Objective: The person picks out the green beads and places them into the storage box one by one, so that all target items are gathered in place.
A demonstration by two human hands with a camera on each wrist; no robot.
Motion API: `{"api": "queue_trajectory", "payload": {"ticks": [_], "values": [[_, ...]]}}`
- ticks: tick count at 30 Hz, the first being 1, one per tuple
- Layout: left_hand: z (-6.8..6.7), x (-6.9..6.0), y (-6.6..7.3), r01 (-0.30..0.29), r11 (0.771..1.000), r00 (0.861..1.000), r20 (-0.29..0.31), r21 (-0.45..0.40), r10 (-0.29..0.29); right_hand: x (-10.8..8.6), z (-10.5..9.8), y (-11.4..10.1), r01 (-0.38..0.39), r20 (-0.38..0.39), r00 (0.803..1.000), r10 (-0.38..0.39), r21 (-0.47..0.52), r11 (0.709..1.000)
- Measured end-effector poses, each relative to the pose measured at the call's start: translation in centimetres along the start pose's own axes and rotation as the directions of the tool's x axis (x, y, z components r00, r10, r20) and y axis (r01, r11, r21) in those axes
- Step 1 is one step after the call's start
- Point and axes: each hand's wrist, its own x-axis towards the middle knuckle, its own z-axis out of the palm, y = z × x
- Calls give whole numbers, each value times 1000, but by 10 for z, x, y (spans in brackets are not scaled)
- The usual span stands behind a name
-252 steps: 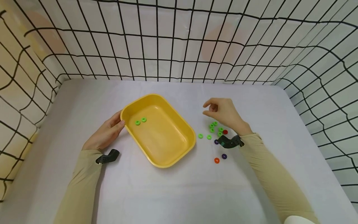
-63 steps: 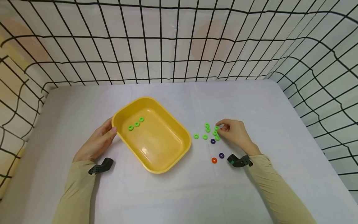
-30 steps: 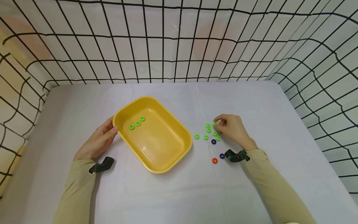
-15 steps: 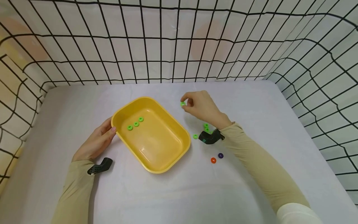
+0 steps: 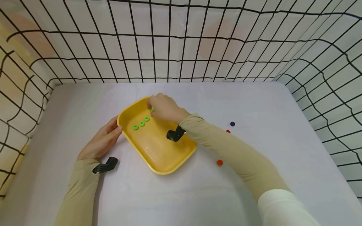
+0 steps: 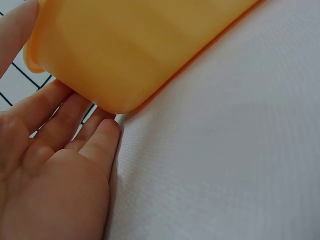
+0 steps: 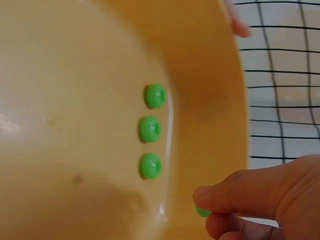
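Observation:
A yellow rectangular tray (image 5: 167,157) lies at an angle on the white-covered table. My left hand (image 5: 101,138) grips its left corner, thumb at the rim; in the left wrist view its fingers (image 6: 60,117) lie against the tray's outer wall. Over the tray's far end, my right hand (image 5: 165,109) pinches a green ring-shaped bead (image 7: 202,212) between thumb and finger, mostly covered by them. Three green beads (image 5: 142,123) lie in a row on the tray floor, just nearer than the pinched one.
Right of the tray lie a purple bead (image 5: 232,124), a red bead (image 5: 227,131) and an orange bead (image 5: 219,162). My right sleeve (image 5: 226,147) hides the table area between them. Black wire mesh (image 5: 169,59) borders the table at back and sides.
A third green bead joined the two in the tray. My right hand then picked another green bead from the pile and carried it left over the tray. The left hand keeps its grip.

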Motion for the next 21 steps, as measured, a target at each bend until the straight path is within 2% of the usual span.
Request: {"api": "queue_trajectory", "payload": {"ticks": [3, 7, 13, 21], "values": [[1, 0, 1, 16, 1000, 1000, -11, 12, -16, 10, 9, -3, -8, 22, 1000, 8, -19, 1000], [1, 0, 1, 23, 1000, 1000, -19, 20, -23, 18, 18, -5, -23, 13, 1000, 23, -26, 999], [0, 2, 0, -6, 1000, 1000, -9, 15, 6, 18, 23, -6, -50, 4, 999, 51, -47, 998], [2, 0, 2, 26, 999, 999, -22, 29, -26, 18, 26, -6, -45, 12, 999, 46, -60, 997]]}}
